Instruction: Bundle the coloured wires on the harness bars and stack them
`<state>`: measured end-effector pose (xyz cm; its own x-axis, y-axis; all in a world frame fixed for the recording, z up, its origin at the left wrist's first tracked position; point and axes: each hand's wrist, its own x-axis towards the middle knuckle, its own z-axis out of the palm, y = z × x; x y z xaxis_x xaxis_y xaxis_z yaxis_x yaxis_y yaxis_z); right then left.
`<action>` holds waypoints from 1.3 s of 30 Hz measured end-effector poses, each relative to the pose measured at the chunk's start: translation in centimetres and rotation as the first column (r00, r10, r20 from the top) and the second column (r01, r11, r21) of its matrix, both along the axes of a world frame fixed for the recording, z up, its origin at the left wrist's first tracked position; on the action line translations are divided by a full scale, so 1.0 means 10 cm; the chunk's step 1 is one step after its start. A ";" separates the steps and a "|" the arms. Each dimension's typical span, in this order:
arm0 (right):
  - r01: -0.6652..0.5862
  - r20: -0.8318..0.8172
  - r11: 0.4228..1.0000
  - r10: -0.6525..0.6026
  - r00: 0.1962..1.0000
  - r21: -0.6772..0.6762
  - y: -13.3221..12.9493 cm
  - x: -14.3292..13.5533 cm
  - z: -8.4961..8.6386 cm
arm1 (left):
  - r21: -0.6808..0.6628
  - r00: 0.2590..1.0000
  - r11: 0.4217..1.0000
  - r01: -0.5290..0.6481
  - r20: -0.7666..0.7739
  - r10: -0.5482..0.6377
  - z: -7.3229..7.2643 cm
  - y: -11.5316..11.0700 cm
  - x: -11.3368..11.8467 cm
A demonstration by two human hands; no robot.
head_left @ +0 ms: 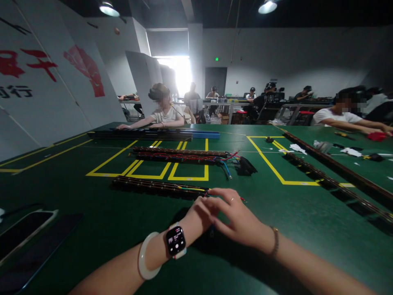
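Head camera view: a person's two bare hands meet at the right-hand end of a long dark wired strip [144, 185], the landmark for what follows, which lies across a green tabletop [294, 229]. The left hand [197, 220] reaches to the strip's end, its fingertips hidden, so whether they hold anything cannot be told. The right hand [236, 218] overlaps it, fingers bent and slightly apart, their tips close to the left hand; whether they touch it or pinch a wire is unclear. A yellow-and-green wire [194, 188] runs along the strip toward the hands, and a red wire tip [243, 200] shows just beyond the right hand.

Nearer the viewer than the strip, the left wrist wears a smartwatch [176, 241] and a pale bangle [143, 259]; the right wrist wears a thin bracelet [275, 241]. Beyond the strip lies a second strip with red wires [181, 155], then a blue rail [206, 135]. Beyond those, a seated co-worker [167, 110] rests both arms on the table. Well to the strip's right, another co-worker in white [333, 116] reaches toward a red object [376, 136].
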<state>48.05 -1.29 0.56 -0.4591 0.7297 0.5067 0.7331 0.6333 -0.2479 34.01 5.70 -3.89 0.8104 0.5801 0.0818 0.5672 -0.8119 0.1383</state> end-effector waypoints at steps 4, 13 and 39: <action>0.207 -0.012 0.978 -0.207 0.978 0.031 0.39 0.45 -0.22 | 0.310 0.970 0.947 -0.088 -0.188 0.152 0.15 0.03 -0.01; 0.328 0.100 0.934 -0.316 0.943 -0.139 0.70 0.93 -0.73 | 0.393 0.910 0.900 -0.189 -0.275 0.311 0.26 0.10 -0.05; -0.189 0.229 0.977 0.207 0.951 -0.098 -0.20 -0.33 -0.13 | 0.327 0.852 0.855 -0.403 -0.207 0.481 0.11 0.10 0.00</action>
